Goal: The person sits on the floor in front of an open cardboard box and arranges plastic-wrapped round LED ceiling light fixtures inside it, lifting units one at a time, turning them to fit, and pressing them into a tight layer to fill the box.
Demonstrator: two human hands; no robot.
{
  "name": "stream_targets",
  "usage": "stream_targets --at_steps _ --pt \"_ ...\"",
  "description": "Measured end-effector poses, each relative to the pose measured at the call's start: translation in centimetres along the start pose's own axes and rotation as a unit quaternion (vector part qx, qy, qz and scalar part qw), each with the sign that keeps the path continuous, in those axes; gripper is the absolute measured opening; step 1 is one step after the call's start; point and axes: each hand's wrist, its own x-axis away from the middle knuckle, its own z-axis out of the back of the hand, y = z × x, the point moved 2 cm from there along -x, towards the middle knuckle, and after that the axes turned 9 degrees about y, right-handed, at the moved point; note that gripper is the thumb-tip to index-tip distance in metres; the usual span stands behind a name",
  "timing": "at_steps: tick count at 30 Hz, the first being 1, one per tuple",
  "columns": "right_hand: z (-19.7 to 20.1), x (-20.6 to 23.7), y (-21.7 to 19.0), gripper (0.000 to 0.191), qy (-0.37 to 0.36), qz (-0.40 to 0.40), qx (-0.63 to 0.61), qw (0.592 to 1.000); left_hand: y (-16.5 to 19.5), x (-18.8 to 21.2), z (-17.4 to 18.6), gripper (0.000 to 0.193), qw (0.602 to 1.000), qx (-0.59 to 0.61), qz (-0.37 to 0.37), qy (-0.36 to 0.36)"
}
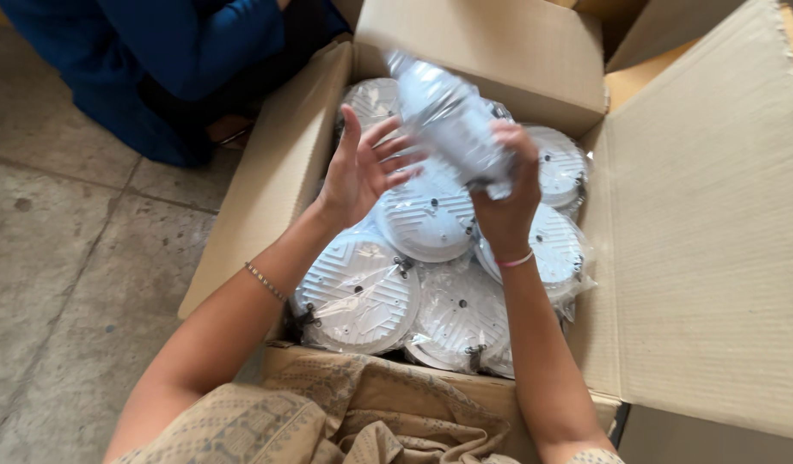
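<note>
Near edge: patterned beige fabric (327,421) over the person's lap, pressed against the front wall of the open brown corrugated cardboard box (697,249); box sits on a grey concrete floor (61,283).

Inside: round white ribbed plastic discs in clear film bags (362,296), flat, overlapping, several layers; small metal clips at the rims; film is crinkly and glossy.

Above the stack: right hand (506,193), pink band on wrist, grip closed around one bagged white disc (452,125) held on edge, tilted, clear of the pile; blurred. Left hand (366,167), bead bracelet on wrist, grip spread, palm toward the lifted disc, fingertips just beside the film, contact can't be confirmed.

Step, as I judge it: one piece lifted out of the box, second hand coming in to support; next move needs a two-handed hold, film is slippery.

Far: blue sleeve (181,43) of another person beyond the box.
</note>
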Motion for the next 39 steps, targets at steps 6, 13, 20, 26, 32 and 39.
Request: stream_targets --at_steps 6,13,20,26,32,39 --pt "-3.8 1.6 -0.4 0.061 -0.107 0.151 0.200 0.962 1.5 0.3 0.3 0.079 0.999 0.003 0.016 0.028" --pt "-1.2 1.0 3.7 0.059 -0.018 -0.051 0.126 0.991 2.8 0.6 -0.2 0.080 0.995 -0.033 -0.028 0.085" --pt "-1.5 1.4 4.8 0.045 0.012 -0.428 -0.265 0.864 2.7 0.9 -0.8 0.090 0.991 -0.080 -0.041 0.099" --pt "-2.1 1.8 4.1 0.058 -0.036 -0.450 -0.317 0.834 2.3 1.0 -1.3 0.091 0.992 -0.107 -0.043 0.054" --pt "0.8 1.4 8.7 0.073 0.096 -0.452 -0.362 0.809 -0.8 -3.5 -1.3 0.095 0.959 -0.267 0.053 0.085" --pt "7.6 1.6 15.4 0.095 0.357 -0.414 -0.190 0.816 -1.2 -5.7 0.8 0.069 0.838 -0.507 -0.167 0.118"
